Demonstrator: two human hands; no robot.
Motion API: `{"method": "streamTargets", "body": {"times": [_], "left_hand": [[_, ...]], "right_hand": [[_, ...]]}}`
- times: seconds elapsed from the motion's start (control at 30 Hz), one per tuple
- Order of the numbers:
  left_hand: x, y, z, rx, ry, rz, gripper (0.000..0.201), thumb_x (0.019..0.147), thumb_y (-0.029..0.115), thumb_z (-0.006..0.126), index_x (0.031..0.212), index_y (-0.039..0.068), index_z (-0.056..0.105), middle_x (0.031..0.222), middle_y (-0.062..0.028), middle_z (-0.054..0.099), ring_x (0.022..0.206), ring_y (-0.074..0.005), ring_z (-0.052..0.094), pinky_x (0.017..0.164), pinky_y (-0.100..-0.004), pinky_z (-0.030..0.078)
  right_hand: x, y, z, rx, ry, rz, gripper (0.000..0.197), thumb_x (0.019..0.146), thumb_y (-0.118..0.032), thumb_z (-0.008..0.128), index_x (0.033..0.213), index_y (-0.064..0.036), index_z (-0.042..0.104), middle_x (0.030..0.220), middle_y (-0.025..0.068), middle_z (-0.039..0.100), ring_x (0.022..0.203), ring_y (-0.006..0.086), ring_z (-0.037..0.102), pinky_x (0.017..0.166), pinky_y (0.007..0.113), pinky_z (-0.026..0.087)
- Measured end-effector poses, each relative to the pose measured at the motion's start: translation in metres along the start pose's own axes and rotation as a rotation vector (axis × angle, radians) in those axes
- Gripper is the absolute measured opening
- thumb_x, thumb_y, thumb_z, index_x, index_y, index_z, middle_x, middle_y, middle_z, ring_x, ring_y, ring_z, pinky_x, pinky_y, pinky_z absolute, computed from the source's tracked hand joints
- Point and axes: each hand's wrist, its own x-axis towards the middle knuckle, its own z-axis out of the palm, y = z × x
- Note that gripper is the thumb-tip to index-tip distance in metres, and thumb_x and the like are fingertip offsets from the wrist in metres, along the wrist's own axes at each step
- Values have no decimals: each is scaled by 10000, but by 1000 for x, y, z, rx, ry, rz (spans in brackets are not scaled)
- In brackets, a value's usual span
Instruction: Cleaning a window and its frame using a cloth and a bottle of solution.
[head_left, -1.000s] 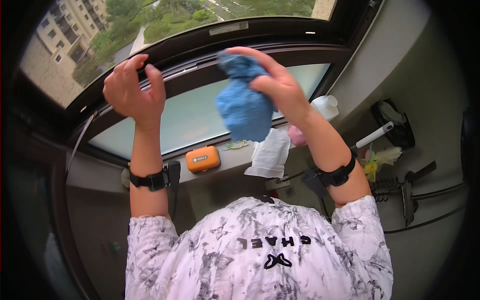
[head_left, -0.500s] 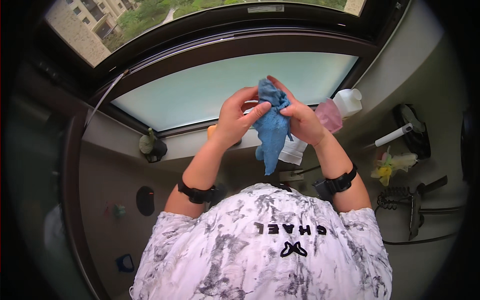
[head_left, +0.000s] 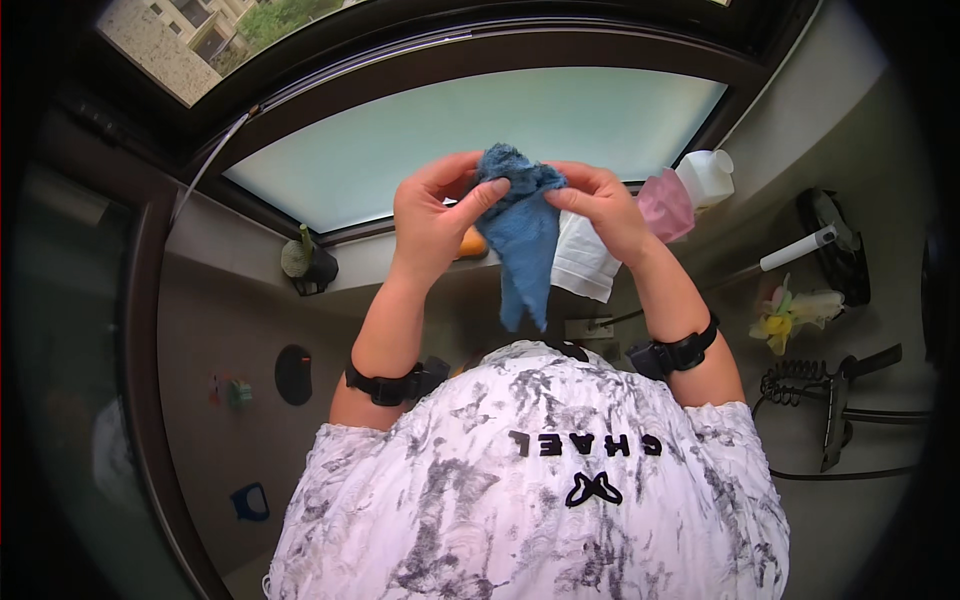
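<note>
A blue cloth [head_left: 527,250] hangs between my two hands, bunched at its top and falling to two points below. My left hand [head_left: 435,205] pinches the bunched part, with the thumb laid over it. On the other side, my right hand [head_left: 605,210] grips the cloth's upper right corner between thumb and fingers. Behind the right hand, a white cloth or paper [head_left: 585,258] hangs over the sill's edge. An orange object [head_left: 474,243] shows partly behind the blue cloth.
A frosted window pane [head_left: 400,150] stands behind the sill. At right on the sill are a pink cloth [head_left: 666,205] and a white bottle [head_left: 706,178]. A small potted plant [head_left: 308,262] sits at left. Wall-mounted items include a white-handled tool [head_left: 798,248] and yellow artificial flowers [head_left: 778,318].
My hands have moved slightly apart and left with the blue cloth. Its top is spread wider, and its lower end now shows two points. The view has tipped down a little.
</note>
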Motion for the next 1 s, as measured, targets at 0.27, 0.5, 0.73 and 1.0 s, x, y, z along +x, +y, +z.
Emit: {"method": "streamTargets", "body": {"times": [0.27, 0.5, 0.73, 1.0], "left_hand": [[0, 3, -8, 96, -48, 117, 199, 868, 45, 781, 1055, -15, 752, 805, 22, 619, 716, -58, 561, 630, -222, 437], [20, 12, 4, 293, 99, 5, 268, 893, 48, 746, 1161, 58, 738, 824, 13, 614, 695, -74, 550, 641, -238, 455], [40, 56, -59, 1271, 621, 885, 208, 935, 47, 674, 1122, 111, 739, 987, -47, 698, 866, -185, 606, 805, -336, 473], [107, 87, -142, 1637, 548, 1114, 227, 897, 68, 684, 1095, 161, 746, 1023, -45, 657, 964, -241, 619, 853, -365, 488]], "right_hand": [[-10, -17, 3, 103, -232, 60, 633, 854, -132, 757, 1427, -17, 515, 1299, 51, 627, 1177, 147, 583, 1031, 303, 460], [-13, 0, 4, 240, 31, 153, 398, 982, -196, 681, 1341, -45, 601, 1103, 1, 686, 975, 73, 641, 890, 252, 517], [-27, -63, -64, 229, 849, -609, 309, 1014, -271, 647, 1217, -41, 616, 1064, 31, 651, 952, 104, 604, 876, 278, 498], [4, -107, -138, -406, 891, -779, 483, 1009, -270, 661, 1383, -3, 512, 1141, 34, 572, 1031, 129, 543, 921, 266, 452]]}}
